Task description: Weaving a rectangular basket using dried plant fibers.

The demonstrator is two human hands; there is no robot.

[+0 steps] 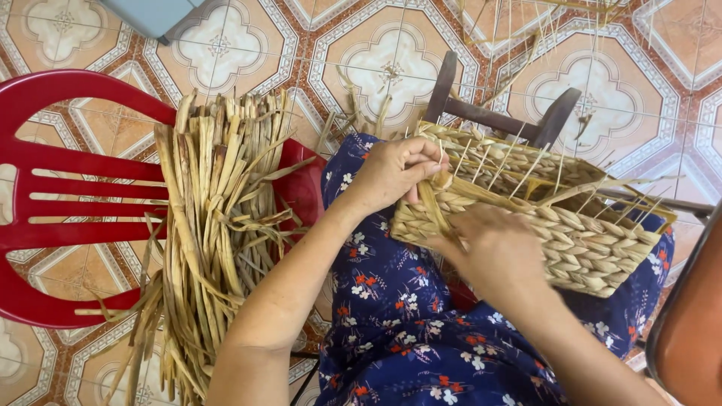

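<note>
pinching dried reed strand [432, 197] with left hand [391, 171] at woven basket [579, 244] rim; right hand [492, 252] pressed on basket side, finger state hidden; reed bundle [214, 225] on red chair [45, 203] nearby.

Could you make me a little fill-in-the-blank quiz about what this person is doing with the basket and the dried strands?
1. The half-woven basket rests on the person's ____.
2. The bundle of dried strands lies across a plastic chair coloured ____.
3. The left hand pinches a strand at the basket's ____ edge.
4. The right hand presses against the basket's woven ____.

Missing words: lap; red; top; side
</note>
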